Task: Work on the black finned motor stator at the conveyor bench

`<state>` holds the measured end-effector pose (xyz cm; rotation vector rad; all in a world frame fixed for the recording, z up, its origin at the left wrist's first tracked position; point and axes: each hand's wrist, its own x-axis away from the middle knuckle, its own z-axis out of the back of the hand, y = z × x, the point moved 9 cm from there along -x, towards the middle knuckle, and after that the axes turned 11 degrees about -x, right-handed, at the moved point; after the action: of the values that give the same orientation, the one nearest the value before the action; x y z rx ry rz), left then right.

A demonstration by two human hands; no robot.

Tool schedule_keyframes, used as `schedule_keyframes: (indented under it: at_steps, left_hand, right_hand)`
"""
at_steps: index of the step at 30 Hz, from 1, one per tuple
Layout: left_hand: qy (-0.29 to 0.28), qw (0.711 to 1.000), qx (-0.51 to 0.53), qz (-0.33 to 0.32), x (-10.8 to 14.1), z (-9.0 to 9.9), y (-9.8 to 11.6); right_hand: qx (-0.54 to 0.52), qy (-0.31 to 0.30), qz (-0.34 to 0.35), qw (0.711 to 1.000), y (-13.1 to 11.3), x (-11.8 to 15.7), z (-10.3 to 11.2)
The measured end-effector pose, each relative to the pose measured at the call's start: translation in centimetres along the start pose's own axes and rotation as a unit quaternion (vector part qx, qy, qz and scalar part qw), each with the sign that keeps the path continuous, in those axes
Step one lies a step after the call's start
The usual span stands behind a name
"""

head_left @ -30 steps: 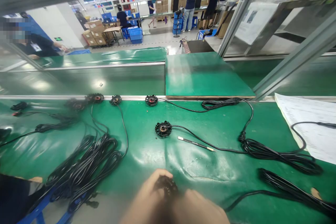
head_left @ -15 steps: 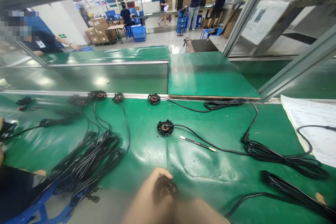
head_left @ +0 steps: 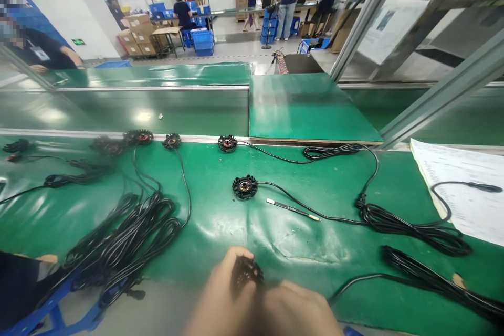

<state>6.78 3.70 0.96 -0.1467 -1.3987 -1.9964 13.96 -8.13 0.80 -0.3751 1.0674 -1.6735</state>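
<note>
At the bottom centre, my left hand [head_left: 224, 289] is wrapped round a black toothed round part [head_left: 249, 271]. Close against it on the right is my right hand [head_left: 295, 307], its fingers blurred and partly hidden, so what they grip cannot be made out. A similar round part [head_left: 244, 187] with a cable lies beyond my hands on the green bench mat [head_left: 212, 252]. Beside it is a black and white pen [head_left: 293, 209]. Another round part [head_left: 227, 143] rests near the bench's far edge.
Bundled black cables [head_left: 137, 241] lie at left, partly over a blue frame [head_left: 59, 315]. More coils [head_left: 409, 231] lie at right beside paper sheets [head_left: 460, 184]. A raised green board [head_left: 307, 107] stands beyond the bench edge. People are in the background.
The view has shifted slightly, moving the bench items up and left. My right hand shows more clearly beside the held round part. The background person at left has drawn an arm back.
</note>
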Motion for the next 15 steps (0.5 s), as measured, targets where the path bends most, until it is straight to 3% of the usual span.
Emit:
schedule_keyframes:
  at_steps: [5,10,15]
  left_hand:
    - [-0.022,0.999,0.031,0.023,-0.7,0.0,-1.4]
    - [-0.012,0.996,0.09,0.0,-0.8,0.0,-2.3]
    - [-0.022,0.992,0.121,0.005,-0.8,0.0,-2.5]
  right_hand:
    - [0.023,-0.039,0.002,0.999,0.3,-0.3,-0.9]
    - [0.096,0.011,0.058,0.994,-0.6,-0.1,-0.6]
    - [0.141,0.049,0.06,0.987,-1.0,0.1,-0.5]
